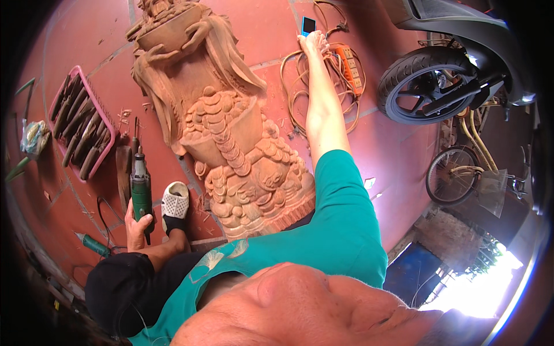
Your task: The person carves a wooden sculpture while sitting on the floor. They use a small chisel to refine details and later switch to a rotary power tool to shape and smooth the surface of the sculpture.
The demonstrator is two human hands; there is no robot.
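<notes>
In my left hand (137,226) is a green die grinder (141,190), upright with its long thin bit pointing away from me; the fingers wrap round its lower body. My right arm stretches far forward. At its end my right hand (314,44) closes on the near end of a small blue device with a dark screen (309,25), perhaps a phone. Between my arms a large carved wooden statue (231,132) lies on the tiles, with draped sleeves, hands around a bowl and heaped round shapes. Its far end is cut off by the picture's edge.
A pink basket (109,138) of chisels stands at the left. Beside the grinder are a wooden piece (123,173) and my white clog (175,200). An orange power strip (350,70) with coiled cable lies by my right forearm. A motorbike wheel (428,85) and bicycle (453,176) stand right.
</notes>
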